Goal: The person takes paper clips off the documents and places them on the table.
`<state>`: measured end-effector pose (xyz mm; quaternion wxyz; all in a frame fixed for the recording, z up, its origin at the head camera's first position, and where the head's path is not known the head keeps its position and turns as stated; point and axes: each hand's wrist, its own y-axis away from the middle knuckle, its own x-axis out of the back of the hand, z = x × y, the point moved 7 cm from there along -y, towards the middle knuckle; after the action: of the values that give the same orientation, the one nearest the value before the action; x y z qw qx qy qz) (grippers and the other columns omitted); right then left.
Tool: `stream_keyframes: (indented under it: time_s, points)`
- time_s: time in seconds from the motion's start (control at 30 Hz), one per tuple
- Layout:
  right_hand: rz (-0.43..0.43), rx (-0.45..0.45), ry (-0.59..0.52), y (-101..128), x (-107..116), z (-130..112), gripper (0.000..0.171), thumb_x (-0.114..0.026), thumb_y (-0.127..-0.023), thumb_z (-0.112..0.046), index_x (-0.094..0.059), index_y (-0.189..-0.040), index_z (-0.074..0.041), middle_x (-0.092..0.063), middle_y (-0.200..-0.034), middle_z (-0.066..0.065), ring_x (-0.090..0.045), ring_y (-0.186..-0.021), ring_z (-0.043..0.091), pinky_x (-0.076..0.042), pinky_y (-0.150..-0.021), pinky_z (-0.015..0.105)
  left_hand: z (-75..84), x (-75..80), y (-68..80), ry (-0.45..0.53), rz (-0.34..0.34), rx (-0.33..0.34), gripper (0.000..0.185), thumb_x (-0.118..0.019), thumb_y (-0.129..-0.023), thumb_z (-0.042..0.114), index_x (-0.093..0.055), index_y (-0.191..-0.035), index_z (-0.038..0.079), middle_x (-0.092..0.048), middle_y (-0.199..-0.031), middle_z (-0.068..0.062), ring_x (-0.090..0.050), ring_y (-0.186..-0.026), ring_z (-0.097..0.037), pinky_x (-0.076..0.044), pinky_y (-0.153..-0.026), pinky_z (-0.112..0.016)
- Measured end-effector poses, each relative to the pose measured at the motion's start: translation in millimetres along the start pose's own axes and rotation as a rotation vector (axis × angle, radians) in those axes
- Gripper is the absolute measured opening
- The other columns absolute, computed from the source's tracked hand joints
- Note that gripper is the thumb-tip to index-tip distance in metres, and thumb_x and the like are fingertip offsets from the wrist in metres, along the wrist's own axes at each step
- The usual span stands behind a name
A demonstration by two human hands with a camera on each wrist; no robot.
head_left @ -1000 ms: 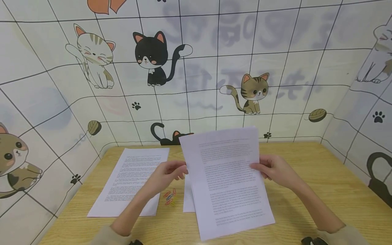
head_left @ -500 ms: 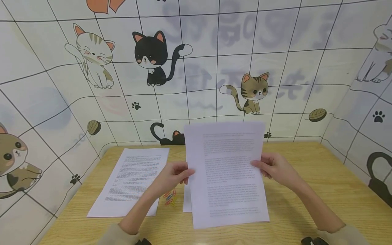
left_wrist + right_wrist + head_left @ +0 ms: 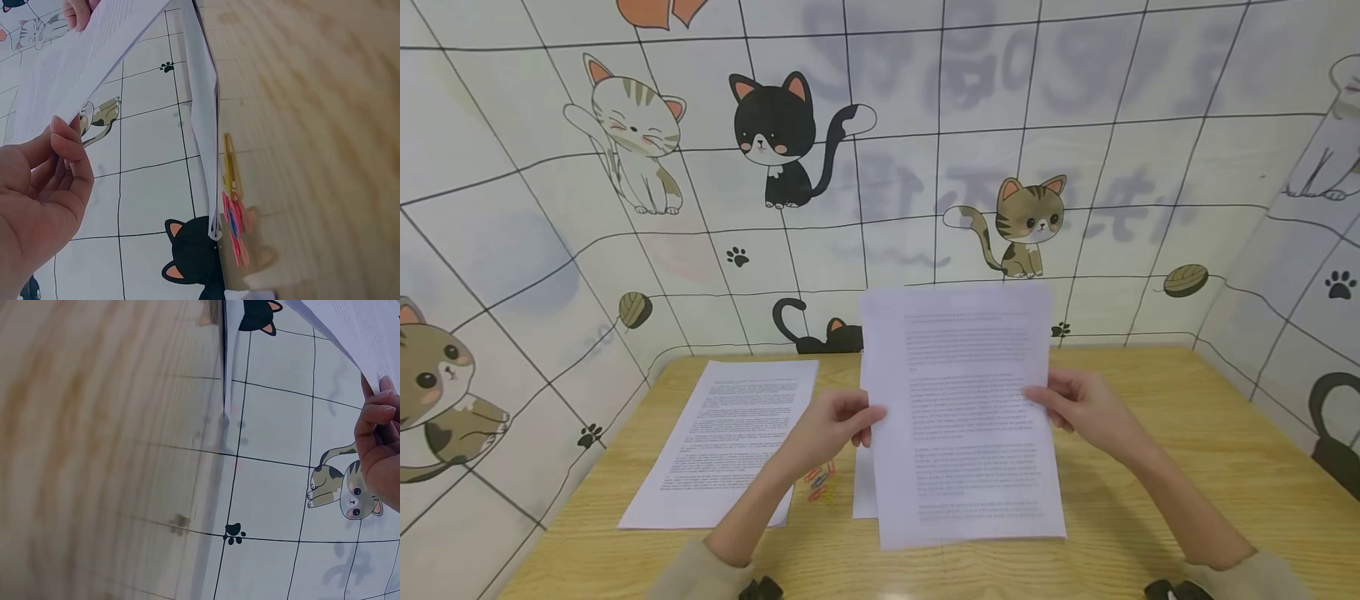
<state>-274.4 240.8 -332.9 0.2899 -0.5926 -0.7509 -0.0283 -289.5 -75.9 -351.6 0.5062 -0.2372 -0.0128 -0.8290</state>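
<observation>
Holding a printed sheet (image 3: 966, 417) upright in the middle of the head view, we pinch its two side edges, one hand to each. Our left hand (image 3: 831, 429) sits at the sheet's left edge, thumb in front and fingers curled behind, a narrow grip closed on the paper. Our right hand (image 3: 1086, 408) does the same at the right edge, just right of centre. The bottom edge of the sheet hangs low over the wooden counter (image 3: 1187, 467); whether it touches the wood we cannot tell.

Seen from the left wrist view, the left hand fills the lower left of the frame, fingertips (image 3: 62, 134) pressed to the paper, which slants up to the top.

Behind the held sheet, a second sheet (image 3: 863, 492) lies flat on the counter, only its left strip showing. Just left of that lie a few coloured paper clips (image 3: 818, 482), close under our left wrist. Further left, a stack of printed pages (image 3: 730, 437) rests flat. Cartoon cat wallpaper (image 3: 775, 142) covers the walls around the counter.
</observation>
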Motion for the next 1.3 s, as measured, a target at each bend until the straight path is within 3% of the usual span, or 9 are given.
stream_keyframes:
  time_s: [0.27, 0.53, 0.67, 1.03, 1.3]
  points:
    - [0.052, -0.056, 0.053, 0.5, 8.8, 2.3, 0.026, -0.063, -0.102, -0.017, -0.067, -0.117, 0.004, -0.051, -0.062, 0.002, -0.039, -0.052, 0.009, -0.03, -0.044, 0.025, 8.9, -2.5, -5.1, 0.002, 0.041, -0.029, 0.025, -0.066, -0.099, 0.017, -0.063, -0.078, 0.004, -0.06, -0.062, -0.009, -0.057, -0.061, -0.016, -0.041, -0.054, -0.02]
    - [0.073, -0.063, 0.056, 0.2, 18.2, 2.7, 0.028, -0.062, -0.102, -0.018, -0.065, -0.116, 0.006, -0.046, -0.061, 0.001, -0.039, -0.052, 0.01, -0.029, -0.044, 0.026, 16.8, -4.7, -14.2, -0.022, 0.107, -0.009, 0.025, -0.067, -0.099, 0.017, -0.063, -0.076, 0.006, -0.057, -0.06, -0.005, -0.054, -0.058, -0.018, -0.031, -0.048, -0.021]
    - [0.065, -0.054, 0.048, -0.2, 20.5, 3.2, 0.03, -0.062, -0.102, -0.018, -0.063, -0.12, 0.006, -0.048, -0.062, 0.003, -0.041, -0.053, 0.012, -0.03, -0.043, 0.027, 20.8, -5.7, -18.4, -0.033, 0.134, -0.013, 0.028, -0.067, -0.099, 0.015, -0.06, -0.073, 0.007, -0.054, -0.058, -0.002, -0.053, -0.057, -0.024, -0.027, -0.047, -0.023]
    - [0.017, -0.016, 0.069, 5.0, 27.7, 9.6, 0.021, -0.059, -0.103, -0.011, -0.064, -0.116, 0.005, -0.049, -0.063, 0.006, -0.043, -0.052, 0.015, -0.033, -0.042, 0.029, 27.0, -14.8, -26.3, -0.021, 0.149, -0.029, 0.023, -0.068, -0.098, 0.014, -0.063, -0.076, 0.007, -0.054, -0.057, 0.0, -0.053, -0.056, -0.016, -0.03, -0.049, -0.022]
    - [0.144, -0.073, 0.144, 13.2, 45.1, 18.1, 0.027, -0.061, -0.103, -0.019, -0.064, -0.113, 0.007, -0.051, -0.067, 0.003, -0.045, -0.057, 0.012, -0.034, -0.045, 0.028, 34.3, -31.6, -36.1, -0.01, 0.136, -0.069, 0.019, -0.067, -0.099, 0.015, -0.066, -0.083, 0.004, -0.057, -0.061, -0.002, -0.058, -0.06, -0.027, -0.04, -0.054, -0.022]
